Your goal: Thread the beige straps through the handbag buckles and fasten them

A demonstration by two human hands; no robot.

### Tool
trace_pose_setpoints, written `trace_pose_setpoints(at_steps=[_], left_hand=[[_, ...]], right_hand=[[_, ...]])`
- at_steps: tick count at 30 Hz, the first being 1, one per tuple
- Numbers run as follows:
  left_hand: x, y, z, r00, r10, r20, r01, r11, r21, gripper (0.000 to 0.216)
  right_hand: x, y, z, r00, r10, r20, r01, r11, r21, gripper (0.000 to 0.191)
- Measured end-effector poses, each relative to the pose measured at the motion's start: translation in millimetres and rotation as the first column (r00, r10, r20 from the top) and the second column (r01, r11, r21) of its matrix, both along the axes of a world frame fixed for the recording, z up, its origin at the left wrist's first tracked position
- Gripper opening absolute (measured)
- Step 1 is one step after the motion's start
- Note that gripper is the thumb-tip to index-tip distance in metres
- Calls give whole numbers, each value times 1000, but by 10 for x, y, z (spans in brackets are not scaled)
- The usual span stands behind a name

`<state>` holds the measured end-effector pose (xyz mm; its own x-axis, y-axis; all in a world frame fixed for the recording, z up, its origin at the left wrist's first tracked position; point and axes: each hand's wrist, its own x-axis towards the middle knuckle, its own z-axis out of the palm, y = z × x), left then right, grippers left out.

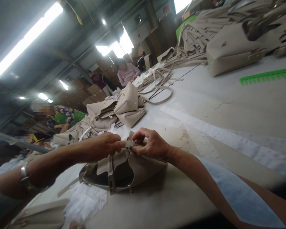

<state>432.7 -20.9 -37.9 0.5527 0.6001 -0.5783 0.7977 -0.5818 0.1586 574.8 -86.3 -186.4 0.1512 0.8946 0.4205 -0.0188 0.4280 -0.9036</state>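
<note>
A beige handbag lies on its side on the white table in front of me, its mouth gaping toward the lower left. A strap of the same beige runs between my hands at the bag's far side. My left hand is closed on one part of this strap. With thumb and forefinger, my right hand pinches the strap's other end, where a small metal piece shows. Another strap with a metal clasp hangs across the bag's opening.
More beige handbags are heaped beyond my hands. Loose straps trail behind them. One bag and a green comb-like strip lie at the right. White tissue is at the lower left. Several people work along the table's far left side.
</note>
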Motion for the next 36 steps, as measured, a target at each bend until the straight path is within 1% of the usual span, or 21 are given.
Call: trace_pose_setpoints(at_steps=[2,4,7,10,12,14,18,20,24,26,28,30,31,34,36], left_hand=[[-22,34,-20,999,-2,32,1,1000,27,42],[6,47,-29,998,-50,37,47,996,81,40],[120,23,-3,989,-128,-69,137,978,157,36],[233,-23,24,963,-209,-169,244,943,226,33],[258,-36,16,951,-246,-188,290,920,263,32],[234,-22,-17,948,-266,-176,307,909,283,33],[132,37,-103,959,-270,-91,285,916,281,35],[102,34,-122,963,-265,-56,269,920,286,36],[76,-71,-112,969,-242,-48,242,897,370,33],[51,-137,-111,977,-212,9,190,894,407,26],[15,-180,-122,974,-205,92,151,901,407,23],[-20,-193,-139,958,-235,164,159,912,378,27],[-34,-190,-146,950,-253,185,175,918,356,27],[-56,-169,-154,929,-282,237,215,937,274,24],[-59,-160,-154,923,-272,271,218,952,213,20]], right_hand=[[-6,6,-3,1000,12,-15,-12,1000,0,25],[-18,9,-10,999,28,-31,-28,1000,-3,25],[-34,9,-18,999,30,-29,-30,1000,-1,22],[-35,13,-21,1000,13,-17,-13,1000,-11,20],[-26,21,-22,1000,12,-11,-12,1000,-25,21],[-13,29,-22,1000,6,16,-5,999,-39,22],[12,19,-21,995,-19,95,28,996,-88,22],[19,-2,-24,997,-17,74,24,995,-100,20],[25,-53,-25,1000,-8,-10,7,997,-77,22],[28,-73,-15,1000,-30,-1,30,998,-54,22],[33,-83,4,999,-45,25,46,999,-25,20],[43,-83,30,1000,3,-11,-3,999,-49,21],[49,-80,43,996,58,-61,-63,994,-87,23],[70,-69,78,950,222,-217,-263,947,-184,32],[88,-66,98,937,259,-234,-309,927,-211,34]])
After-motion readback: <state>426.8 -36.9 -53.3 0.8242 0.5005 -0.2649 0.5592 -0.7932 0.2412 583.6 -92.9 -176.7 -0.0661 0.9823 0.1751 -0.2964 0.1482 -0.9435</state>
